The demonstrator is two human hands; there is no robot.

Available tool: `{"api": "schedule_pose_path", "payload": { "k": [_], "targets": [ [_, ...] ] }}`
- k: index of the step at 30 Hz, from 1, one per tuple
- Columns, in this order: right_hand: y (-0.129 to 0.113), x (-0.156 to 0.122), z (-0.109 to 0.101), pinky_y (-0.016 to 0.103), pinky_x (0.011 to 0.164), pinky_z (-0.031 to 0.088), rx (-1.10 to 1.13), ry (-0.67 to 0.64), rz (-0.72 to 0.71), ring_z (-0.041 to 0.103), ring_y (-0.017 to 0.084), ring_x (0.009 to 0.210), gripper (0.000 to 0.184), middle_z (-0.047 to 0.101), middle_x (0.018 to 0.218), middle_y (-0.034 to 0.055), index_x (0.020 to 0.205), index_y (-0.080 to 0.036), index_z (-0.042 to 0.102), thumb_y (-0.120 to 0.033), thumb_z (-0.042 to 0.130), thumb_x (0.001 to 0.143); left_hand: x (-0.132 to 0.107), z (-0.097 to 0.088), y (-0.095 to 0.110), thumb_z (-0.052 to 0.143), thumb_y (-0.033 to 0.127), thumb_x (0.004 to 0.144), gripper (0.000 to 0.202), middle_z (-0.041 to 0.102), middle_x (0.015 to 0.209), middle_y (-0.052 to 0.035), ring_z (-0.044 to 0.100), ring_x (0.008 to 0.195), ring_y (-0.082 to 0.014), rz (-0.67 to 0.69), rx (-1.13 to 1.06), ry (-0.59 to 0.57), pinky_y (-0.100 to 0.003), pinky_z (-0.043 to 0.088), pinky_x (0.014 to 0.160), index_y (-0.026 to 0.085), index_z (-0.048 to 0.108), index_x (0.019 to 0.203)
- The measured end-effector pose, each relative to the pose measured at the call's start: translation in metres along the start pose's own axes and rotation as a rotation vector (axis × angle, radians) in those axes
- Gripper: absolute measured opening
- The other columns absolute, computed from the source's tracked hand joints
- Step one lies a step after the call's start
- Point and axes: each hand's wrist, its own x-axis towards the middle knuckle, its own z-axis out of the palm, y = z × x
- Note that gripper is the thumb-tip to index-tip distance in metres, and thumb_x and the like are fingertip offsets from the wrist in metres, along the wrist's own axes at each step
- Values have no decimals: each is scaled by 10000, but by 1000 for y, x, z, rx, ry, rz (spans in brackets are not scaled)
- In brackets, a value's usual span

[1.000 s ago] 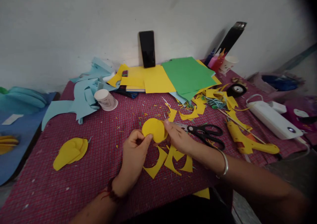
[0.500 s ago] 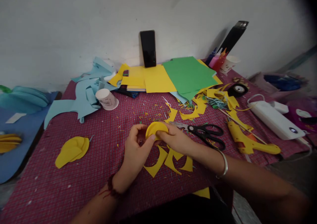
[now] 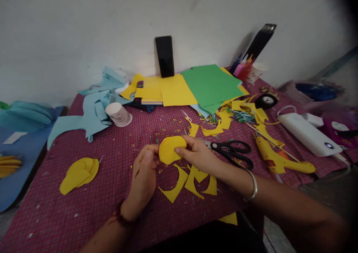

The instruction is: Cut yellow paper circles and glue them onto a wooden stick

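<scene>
My right hand (image 3: 200, 156) pinches a small stack of rounded yellow paper cutouts (image 3: 170, 149), thumb on the near face. Beside the stack's left edge is my left hand (image 3: 144, 174), closed with its fingers curled; the fingertips meet or nearly meet the paper, and whatever they hold is hidden. Just below the stack lie curved yellow paper offcuts (image 3: 175, 186). Black-handled scissors (image 3: 231, 148) rest behind my right wrist, their blades partly covered by that hand. Another pile of yellow paper cutouts (image 3: 79, 174) lies overlapped on the cloth at left.
Yellow sheets (image 3: 179, 90) and green sheets (image 3: 214, 85) lie at the back below a leaning phone (image 3: 165, 57). Blue paper scraps (image 3: 93, 109) and a paper cup (image 3: 119, 115) are back left. A yellow glue gun (image 3: 275, 158) and a white power bank (image 3: 309, 133) are right.
The yellow stack has turned its flat face more toward me and shifted slightly left and down. My left thumb has come off its face, and the left hand has drawn back to its edge.
</scene>
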Motion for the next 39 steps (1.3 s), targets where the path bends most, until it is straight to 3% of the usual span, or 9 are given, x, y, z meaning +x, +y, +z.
{"api": "schedule_pose_path", "payload": {
  "k": [3, 7, 12, 16, 19, 22, 26, 29, 39],
  "targets": [
    [-3, -1, -1, 264, 557, 394, -16, -25, -3, 460, 126, 607, 116, 503, 696, -6, 750, -193, 488, -297, 533, 776, 2, -2, -1, 452, 489, 882, 344, 638, 778, -24, 550, 608, -134, -73, -255, -34, -267, 457, 563, 205, 646, 871],
    [-4, -2, -2, 259, 545, 377, -50, -17, -31, 443, 121, 594, 129, 485, 670, -16, 731, -197, 480, -304, 528, 785, 2, -2, 3, 509, 470, 864, 327, 651, 790, -36, 569, 614, -130, -92, -303, -62, -248, 467, 532, 181, 662, 867],
    [-3, -4, -1, 233, 514, 334, -19, -77, -60, 411, 104, 563, 111, 446, 632, -42, 718, -198, 480, -266, 519, 796, 0, 1, 5, 621, 285, 826, 113, 625, 680, 11, 571, 555, -111, -159, -135, -150, -240, 468, 536, 194, 621, 893],
    [-3, -5, 1, 221, 518, 315, -4, -109, -109, 394, 99, 586, 120, 434, 646, -47, 700, -193, 475, -222, 562, 777, 0, 2, 1, 712, 242, 740, 171, 553, 634, 47, 484, 511, -85, -115, 106, -127, -210, 398, 479, 217, 646, 896],
    [-2, -5, 2, 222, 532, 330, 67, -99, -88, 399, 97, 595, 128, 454, 666, -49, 734, -190, 486, -208, 612, 748, 1, -1, 0, 723, 226, 727, 53, 522, 672, 26, 488, 616, -98, -21, 203, -121, -219, 396, 550, 203, 675, 728],
    [-1, -5, 3, 220, 532, 338, 107, -96, -74, 413, 96, 599, 166, 473, 681, -49, 758, -191, 485, -189, 647, 722, 1, -2, 0, 712, 206, 740, 45, 558, 806, 7, 526, 757, -115, -2, 143, -127, -234, 423, 669, 210, 681, 707],
    [-3, -5, 3, 230, 557, 373, 155, -122, -74, 458, 107, 629, 139, 509, 716, -32, 815, -194, 503, -257, 620, 773, 1, 0, 0, 708, 213, 740, 72, 594, 805, 12, 546, 762, -113, -137, -93, -48, -247, 437, 719, 197, 645, 710],
    [-5, -5, 0, 253, 597, 402, 146, -45, -95, 482, 123, 670, 109, 521, 748, -13, 845, -197, 511, -296, 553, 824, 4, 1, 0, 720, 231, 720, 120, 610, 752, 19, 543, 687, -102, -233, -235, 79, -245, 442, 672, 185, 612, 701],
    [-1, -4, -1, 241, 509, 351, 29, -72, -45, 416, 107, 558, 168, 451, 605, -42, 706, -207, 485, -297, 587, 803, 5, 1, -1, 713, 263, 715, 110, 613, 606, 21, 529, 578, -94, -211, -115, 115, -232, 424, 596, 166, 665, 695]
  ]
}}
